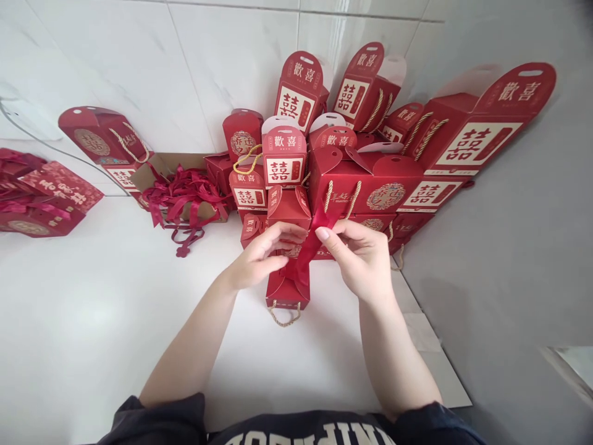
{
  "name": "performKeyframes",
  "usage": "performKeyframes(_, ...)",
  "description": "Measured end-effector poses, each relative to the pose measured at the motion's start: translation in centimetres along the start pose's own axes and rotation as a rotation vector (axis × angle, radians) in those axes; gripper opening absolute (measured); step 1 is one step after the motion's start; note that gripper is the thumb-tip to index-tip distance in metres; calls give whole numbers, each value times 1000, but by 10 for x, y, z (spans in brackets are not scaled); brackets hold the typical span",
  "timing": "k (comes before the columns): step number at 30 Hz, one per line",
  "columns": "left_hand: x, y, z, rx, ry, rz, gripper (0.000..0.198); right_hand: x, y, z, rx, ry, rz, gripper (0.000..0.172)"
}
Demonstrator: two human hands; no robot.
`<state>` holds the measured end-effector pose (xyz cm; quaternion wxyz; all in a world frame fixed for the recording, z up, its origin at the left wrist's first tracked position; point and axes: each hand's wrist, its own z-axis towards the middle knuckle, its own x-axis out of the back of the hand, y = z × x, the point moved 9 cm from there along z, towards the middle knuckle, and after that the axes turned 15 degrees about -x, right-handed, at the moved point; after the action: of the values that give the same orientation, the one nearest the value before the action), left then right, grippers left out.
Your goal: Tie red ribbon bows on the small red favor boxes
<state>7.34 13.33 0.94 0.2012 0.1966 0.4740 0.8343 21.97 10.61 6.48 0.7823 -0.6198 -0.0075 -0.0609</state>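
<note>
white table (115,309) spreading out, tiled wall (139,62) standing at twelve o'clock, grey wall (509,247) rising at three, right hand (365,259) pinching a central red ribbon (304,254), left hand (259,256) curving half-open beside it, small box (287,295) sitting under ribbon at six o'clock

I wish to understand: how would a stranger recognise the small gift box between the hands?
Before the white tiled wall stands a pile of red gift boxes. In front, between left hand and right hand, is the small gift box. It sits nearest the camera, its rope handle drooping forward.
</note>
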Motion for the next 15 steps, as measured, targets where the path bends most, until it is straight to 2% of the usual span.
performKeyframes(3,-8,-20,-9,31,-182,-177,52,6,-10,2,32,35,61,25)
performKeyframes(7,-20,-39,-25,112,-355,-34,56,8,-20,7,73,58,85,26)
performKeyframes(11,-19,-40,-31,112,-358,121,55,9,-27,9,114,99,63,27)
performKeyframes(15,-8,-43,-35,133,-306,162,56,12,-30,11,154,135,56,30)
